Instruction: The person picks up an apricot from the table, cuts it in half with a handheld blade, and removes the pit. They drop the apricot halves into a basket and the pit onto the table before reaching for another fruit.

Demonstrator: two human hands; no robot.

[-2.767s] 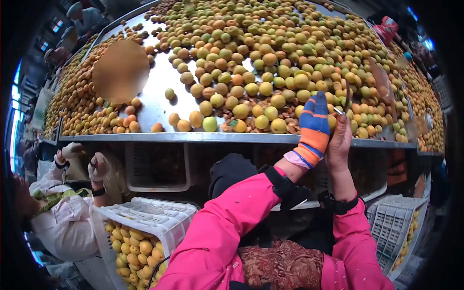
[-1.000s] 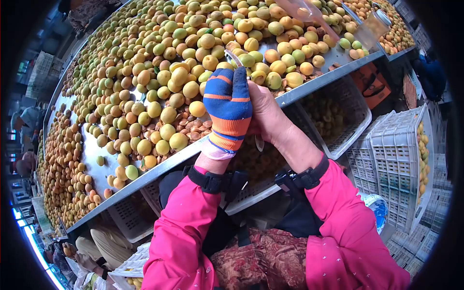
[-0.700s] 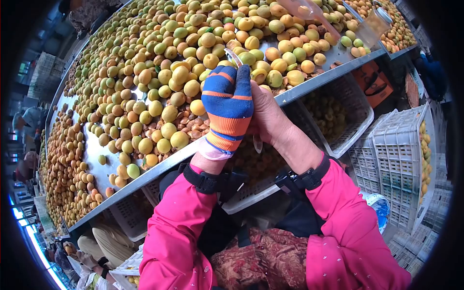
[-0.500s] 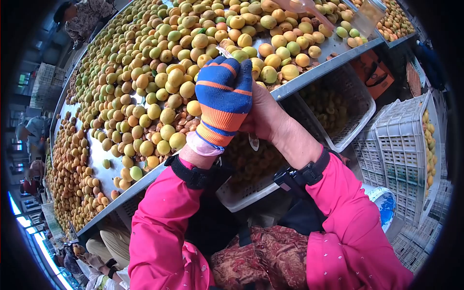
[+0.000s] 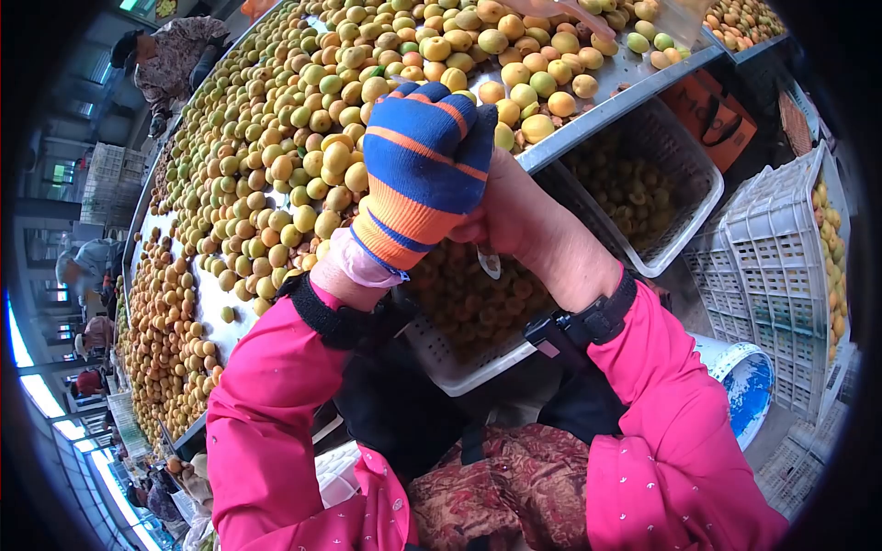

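Note:
My left hand (image 5: 424, 151), in a blue and orange knitted glove, is closed above the edge of a metal table. Whatever lies inside its fingers is hidden from me. Bare and partly covered by the glove, my right hand (image 5: 514, 209) is pressed up close against it, fingers curled. Below the right palm pokes out the rounded, shiny end of a small metal tool (image 5: 490, 264); its other end cannot be seen. Yellow-green apricots (image 5: 317, 156) are heaped on the table just beyond both hands.
Under the table edge stand a crate of fruit pieces (image 5: 469, 317) and another white crate (image 5: 675, 253). To the right are stacked white crates (image 5: 763, 275), a blue-and-white bucket (image 5: 742, 386) and an orange bag (image 5: 707, 119). A person (image 5: 170, 60) stands across the table.
My hands remain together; the gloved left hand has turned slightly and shifted a little left. The whole view has tilted, showing more of the room on the left.

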